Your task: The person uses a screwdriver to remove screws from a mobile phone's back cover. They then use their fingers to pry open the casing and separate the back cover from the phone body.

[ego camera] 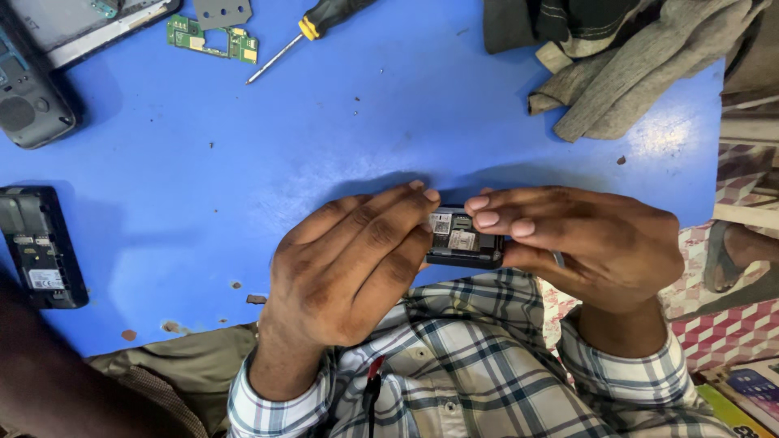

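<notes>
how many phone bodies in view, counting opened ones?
3: one opened phone held between left hand and right hand; one open-backed phone at left edge; one grey handset upper left. Others may be hidden.

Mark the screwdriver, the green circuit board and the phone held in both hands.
screwdriver [312, 26]: head view, on the yellow collar of its handle.
green circuit board [188, 34]: head view, on its left part.
phone [459, 241]: head view, on the open back between the fingertips.

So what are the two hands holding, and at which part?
Both hands hold one small black open-backed phone: left hand at its left end, right hand at its right end, fingers over the top.
</notes>
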